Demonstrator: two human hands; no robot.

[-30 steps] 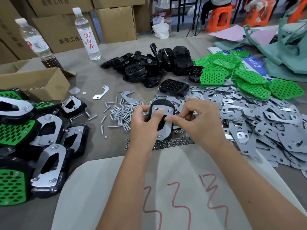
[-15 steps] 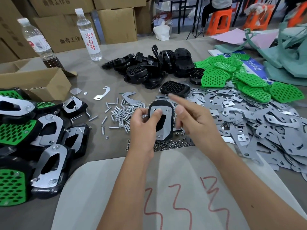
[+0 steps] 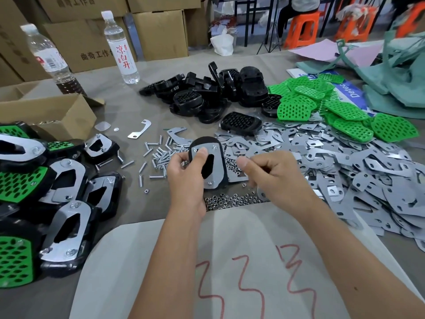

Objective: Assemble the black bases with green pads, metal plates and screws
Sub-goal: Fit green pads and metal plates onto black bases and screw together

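The left hand (image 3: 184, 173) grips a black base (image 3: 208, 165) upright above the surface (image 3: 128, 204), thumb pressed on the metal plate (image 3: 213, 168) that covers the base's face, the other fingers curled round behind. Small screw heads show at the plate's two top corners and at its bottom end. The right hand (image 3: 271, 174) hangs just beside the base, apart from it, its fingers curled inward with the thumb tip against the forefinger (whether anything small is pinched there cannot be told).

Under and beyond the hands lie loose parts. A scatter of screws (image 3: 158, 157) spreads to the left of the held base, and a band of nuts (image 3: 230, 200) lies along the far edge of a white sheet (image 3: 230, 261) marked with red squiggles. To the right a wide heap of loose plates (image 3: 345, 171) covers the surface; beyond it sits a pile of green pads (image 3: 340, 111), and to the left of those a heap of bare black bases (image 3: 207, 93).

At the left edge finished assemblies (image 3: 62, 208) are stacked, some showing green pad faces, some plate faces. Behind them stands an open cardboard box (image 3: 57, 111), with two water bottles (image 3: 120, 47) farther back.
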